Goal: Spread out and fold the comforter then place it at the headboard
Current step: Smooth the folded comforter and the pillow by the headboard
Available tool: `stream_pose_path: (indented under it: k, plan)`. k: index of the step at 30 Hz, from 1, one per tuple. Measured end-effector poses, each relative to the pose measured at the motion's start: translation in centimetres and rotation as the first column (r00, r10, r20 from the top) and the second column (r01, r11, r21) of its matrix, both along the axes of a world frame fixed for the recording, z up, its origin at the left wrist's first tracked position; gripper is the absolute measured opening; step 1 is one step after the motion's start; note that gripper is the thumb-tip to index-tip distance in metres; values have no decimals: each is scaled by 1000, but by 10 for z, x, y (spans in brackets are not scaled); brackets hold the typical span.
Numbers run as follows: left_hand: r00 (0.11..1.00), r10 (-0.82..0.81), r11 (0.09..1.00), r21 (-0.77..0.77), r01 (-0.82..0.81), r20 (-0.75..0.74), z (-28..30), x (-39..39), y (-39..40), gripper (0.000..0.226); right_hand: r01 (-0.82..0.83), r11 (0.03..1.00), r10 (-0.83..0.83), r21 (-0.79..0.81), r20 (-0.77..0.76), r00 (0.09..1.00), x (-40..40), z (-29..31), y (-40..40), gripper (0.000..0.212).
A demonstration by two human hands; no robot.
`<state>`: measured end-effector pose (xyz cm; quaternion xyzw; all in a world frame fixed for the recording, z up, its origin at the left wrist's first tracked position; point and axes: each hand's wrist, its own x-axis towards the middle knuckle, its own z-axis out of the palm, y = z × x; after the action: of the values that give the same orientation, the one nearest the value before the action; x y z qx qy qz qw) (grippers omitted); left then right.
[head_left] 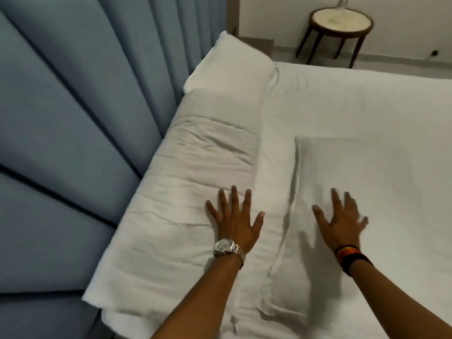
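Observation:
The white comforter [176, 196] lies folded into a long thick bundle against the blue padded headboard [73, 118]. My left hand [236, 218], with a silver watch at the wrist, rests flat with fingers spread on the bundle's right edge. My right hand [342, 218], with dark bands at the wrist, hovers or presses flat with fingers spread on a white pillow [354, 192] lying on the bed beside the bundle. It is blurred. Neither hand holds anything.
A second white pillow [232, 69] sits at the far end against the headboard. The white bed sheet [367, 106] covers the mattress to the right. A round dark-legged side table [341, 20] stands on the floor beyond the bed.

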<state>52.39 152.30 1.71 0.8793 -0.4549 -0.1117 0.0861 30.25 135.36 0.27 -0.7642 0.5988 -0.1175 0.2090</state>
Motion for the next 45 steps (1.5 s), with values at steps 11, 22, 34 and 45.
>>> stream_pose_path:
  k: [11, 22, 34, 45]
  plan:
    - [655, 295, 943, 103, -315, -695, -55, -188, -111, 120, 327, 694, -576, 641, 223, 786, -274, -48, -53, 110]
    - [656, 215, 791, -265, -551, -724, 50, -208, -155, 94, 72, 763, -579, 642, 631, 516, -233, 22, -60, 98]
    - [876, 326, 663, -575, -480, -355, 285, -14, -18, 95, -260, 915, -207, 310, 911, 357, -24, 191, 28, 93]
    - [933, 358, 924, -126, -360, -41, 125, 138, 104, 84, -413, 911, 379, -21, 440, 814, 177, 122, 145, 99]
